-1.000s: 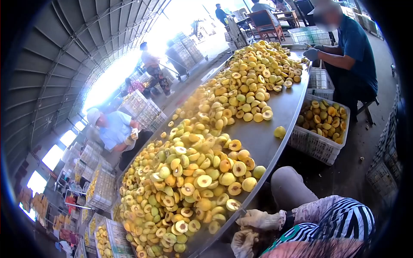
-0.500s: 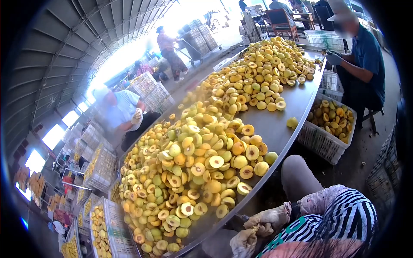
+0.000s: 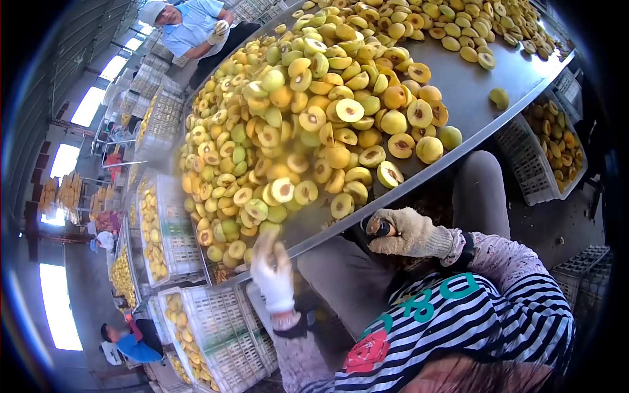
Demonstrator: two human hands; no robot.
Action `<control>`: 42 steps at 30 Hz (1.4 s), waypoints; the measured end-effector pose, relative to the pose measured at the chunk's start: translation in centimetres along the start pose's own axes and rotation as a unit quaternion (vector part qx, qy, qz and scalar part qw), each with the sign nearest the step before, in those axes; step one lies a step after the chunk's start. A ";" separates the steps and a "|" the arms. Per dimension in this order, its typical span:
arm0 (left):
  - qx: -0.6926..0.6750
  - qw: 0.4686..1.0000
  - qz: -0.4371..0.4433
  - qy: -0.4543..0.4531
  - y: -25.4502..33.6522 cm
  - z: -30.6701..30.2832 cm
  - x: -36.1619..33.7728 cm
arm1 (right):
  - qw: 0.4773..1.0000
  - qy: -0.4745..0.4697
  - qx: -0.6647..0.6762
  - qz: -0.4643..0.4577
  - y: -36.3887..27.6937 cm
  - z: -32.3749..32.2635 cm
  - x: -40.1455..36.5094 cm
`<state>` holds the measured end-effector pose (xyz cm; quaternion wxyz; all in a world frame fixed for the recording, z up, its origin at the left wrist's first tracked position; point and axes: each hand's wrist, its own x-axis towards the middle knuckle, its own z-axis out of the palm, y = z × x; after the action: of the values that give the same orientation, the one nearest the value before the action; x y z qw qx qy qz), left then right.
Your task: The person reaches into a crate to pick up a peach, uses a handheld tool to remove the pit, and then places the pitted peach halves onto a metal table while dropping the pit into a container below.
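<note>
A large heap of halved yellow peaches [image 3: 311,118], many with brown pit centres showing, lies on a metal table [image 3: 458,72]. My left hand [image 3: 272,278], in a white glove, reaches over the table's near edge at the lower end of the heap. Its fingers are stretched out and somewhat blurred, close to the nearest fruit, with nothing visible in them. My right hand [image 3: 413,232], in a worn cream glove, is closed around a dark-handled tool [image 3: 381,227] just below the table rim. The tool's working end is hidden.
Plastic crates of peaches stand left of the table [image 3: 173,229], at the lower left [image 3: 219,334] and under its right side [image 3: 537,157]. A co-worker [image 3: 196,29] sits across the table. Another person [image 3: 134,344] is at the far lower left.
My hands, close together low in view before, are now apart. The left has moved left to the heap; the right shows its tool. The view has turned downward and left.
</note>
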<state>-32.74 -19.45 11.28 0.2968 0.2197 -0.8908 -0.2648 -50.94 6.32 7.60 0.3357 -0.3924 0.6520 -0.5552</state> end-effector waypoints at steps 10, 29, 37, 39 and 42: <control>0.048 0.954 -0.071 -0.287 -2.7 12.0 9.7 | 0.992 -0.050 -0.013 0.116 1.0 -2.5 -2.3; -0.521 0.808 -0.275 0.011 11.3 14.3 -2.7 | 0.982 -0.058 0.106 0.147 0.0 0.6 -2.4; -0.515 0.820 -0.240 0.069 10.8 13.4 -4.2 | 0.983 -0.059 0.078 0.155 1.0 3.8 -1.7; -0.531 0.811 -0.244 0.033 10.5 13.0 -4.2 | 0.983 -0.081 0.046 0.159 0.6 3.5 -1.8; -0.556 0.779 -0.282 -0.068 9.1 11.7 -3.6 | 0.983 -0.114 0.051 0.133 2.2 3.4 -1.9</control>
<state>-39.76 -6.52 7.28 0.2179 0.2390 -0.5046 -0.8005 -47.42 6.62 4.89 0.4986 -0.3451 0.6265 -0.4897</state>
